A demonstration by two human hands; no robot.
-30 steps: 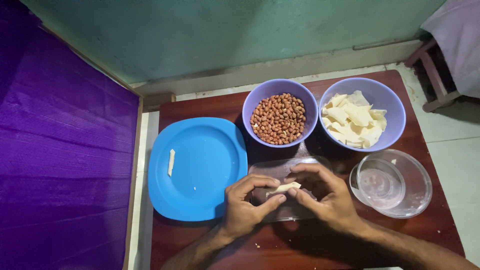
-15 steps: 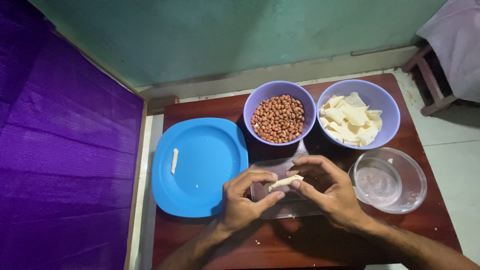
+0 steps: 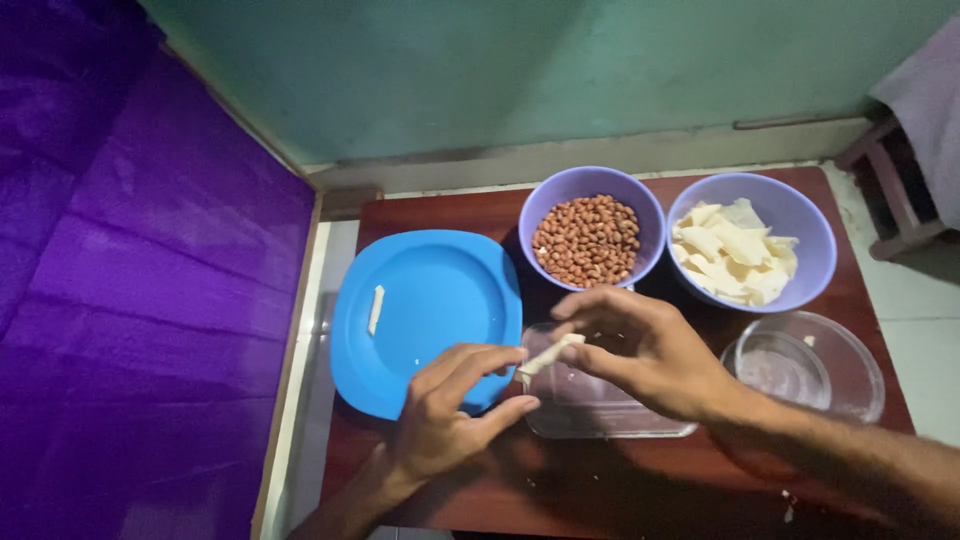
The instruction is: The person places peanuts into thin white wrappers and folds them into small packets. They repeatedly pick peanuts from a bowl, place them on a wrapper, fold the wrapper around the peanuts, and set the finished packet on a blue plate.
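Both hands pinch a small pale rolled strip [image 3: 549, 355] between their fingertips, above a clear rectangular tray [image 3: 610, 410]. My left hand [image 3: 450, 420] holds its lower left end, my right hand [image 3: 645, 350] its upper right end. A blue plate [image 3: 430, 320] lies to the left with one similar pale roll [image 3: 376, 309] on it. Behind stand a purple bowl of brown peanuts [image 3: 590, 240] and a purple bowl of pale wrapper pieces [image 3: 745, 250].
A clear round glass bowl [image 3: 805, 375] sits at the right on the dark wooden table [image 3: 420, 210]. Purple cloth [image 3: 120, 300] covers the left side. A teal wall [image 3: 520, 70] rises behind; a wooden stool leg [image 3: 890, 200] shows at the far right.
The view has shifted, so the table appears further right. My hands have moved slightly left with the strip, toward the blue plate's edge.
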